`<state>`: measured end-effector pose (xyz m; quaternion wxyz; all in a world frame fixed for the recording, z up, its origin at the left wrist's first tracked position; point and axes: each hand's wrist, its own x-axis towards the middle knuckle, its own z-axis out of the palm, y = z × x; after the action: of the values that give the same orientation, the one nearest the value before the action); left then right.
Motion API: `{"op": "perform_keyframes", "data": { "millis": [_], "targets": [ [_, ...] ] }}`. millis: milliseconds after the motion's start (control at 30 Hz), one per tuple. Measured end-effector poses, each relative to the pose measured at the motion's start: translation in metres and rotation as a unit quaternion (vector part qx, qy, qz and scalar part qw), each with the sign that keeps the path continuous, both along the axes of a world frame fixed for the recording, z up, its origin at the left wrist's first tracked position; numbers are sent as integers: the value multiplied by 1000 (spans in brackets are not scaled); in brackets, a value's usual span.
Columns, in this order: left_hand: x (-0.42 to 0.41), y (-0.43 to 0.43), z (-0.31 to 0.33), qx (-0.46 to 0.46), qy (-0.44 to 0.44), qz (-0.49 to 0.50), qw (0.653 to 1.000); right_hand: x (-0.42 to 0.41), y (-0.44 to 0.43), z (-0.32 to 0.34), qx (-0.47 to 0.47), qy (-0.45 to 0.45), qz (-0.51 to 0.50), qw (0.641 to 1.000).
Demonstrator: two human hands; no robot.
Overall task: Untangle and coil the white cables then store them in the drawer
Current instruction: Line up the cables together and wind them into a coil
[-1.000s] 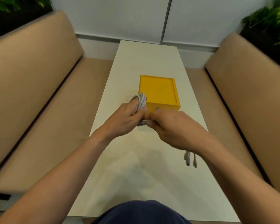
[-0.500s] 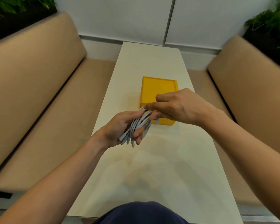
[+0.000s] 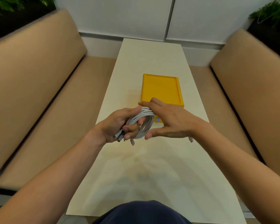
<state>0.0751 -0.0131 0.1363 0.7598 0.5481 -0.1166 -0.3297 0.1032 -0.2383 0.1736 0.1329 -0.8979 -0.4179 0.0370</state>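
My left hand (image 3: 118, 125) grips a coil of white cables (image 3: 142, 122), fingers curled through the loop, with several plug ends hanging below the fingers. My right hand (image 3: 170, 120) lies against the coil's right side, fingers straight over its top and thumb under its lower edge. One plug end (image 3: 190, 139) hangs beneath my right wrist. The yellow drawer box (image 3: 162, 89) stands on the white table (image 3: 152, 167) just behind both hands; its front is mostly hidden by them.
Tan bench seats run along both sides of the narrow table, left (image 3: 39, 94) and right (image 3: 249, 88). A white wall closes the far end. Plants (image 3: 271, 12) stand in the back corners. My dark-clothed knee (image 3: 142, 212) sits at the table's near edge.
My right hand has come down from the coil's top to its right side and spread open. The coil has turned so its loop faces me, and a plug end now hangs under my right wrist.
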Motion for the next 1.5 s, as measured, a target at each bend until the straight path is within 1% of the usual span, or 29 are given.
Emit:
{"op": "perform_keyframes", "data": {
  "millis": [67, 100, 200, 300, 367, 433, 500, 633, 700, 767, 833, 933, 1000, 1133, 1200, 1233, 1333, 1400, 1500],
  "targets": [
    [1, 0, -6, -56, 25, 3, 998, 0, 9, -8, 83, 73, -10, 994],
    [1, -1, -10, -82, 35, 7, 996, -1, 13, -11, 120, 95, -25, 988],
    [3, -3, -14, -136, 44, 42, 989, -11, 25, -27, 226, 132, -102, 960],
    [3, -12, -13, -143, 46, 100, 984, -25, 40, -45, 319, 139, -190, 918],
    [2, -19, -11, -100, 42, 158, 981, -28, 47, -50, 346, 126, -226, 902],
    [2, -23, -8, -32, 25, 199, 979, -27, 47, -49, 338, 113, -235, 904],
    [1, -24, -5, 22, 3, 213, 977, -23, 43, -48, 308, 101, -242, 915],
    [2, -25, -4, 39, -30, 198, 979, -19, 37, -48, 298, 98, -272, 910],
    [1, -29, -6, 74, -81, 196, 975, -19, 38, -49, 289, 101, -286, 908],
    [1, -33, -9, 116, -127, 212, 962, -18, 37, -48, 272, 104, -295, 910],
    [1, -37, -12, 139, -153, 235, 950, -17, 34, -42, 238, 112, -294, 919],
    [3, -40, -8, 145, -181, 258, 938, -14, 30, -27, 166, 109, -264, 944],
    [7, -39, -1, 128, -168, 252, 944, -10, 25, -18, 156, 116, -256, 947],
    [15, -37, 4, 64, -73, 228, 969, -5, 23, -15, 202, 146, -277, 928],
    [16, -38, -1, 91, -72, 232, 966, -6, 26, -20, 190, 154, -291, 925],
    [17, -39, -5, 125, -95, 241, 958, -6, 29, -24, 178, 147, -298, 926],
    [16, -42, -12, 231, -187, 275, 914, -5, 34, -32, 135, 91, -320, 933],
    [15, -42, -15, 262, -238, 278, 893, -4, 34, -35, 125, 66, -327, 934],
    [13, -42, -19, 292, -317, 256, 865, -6, 31, -37, 123, 45, -327, 936]
  ]
}}
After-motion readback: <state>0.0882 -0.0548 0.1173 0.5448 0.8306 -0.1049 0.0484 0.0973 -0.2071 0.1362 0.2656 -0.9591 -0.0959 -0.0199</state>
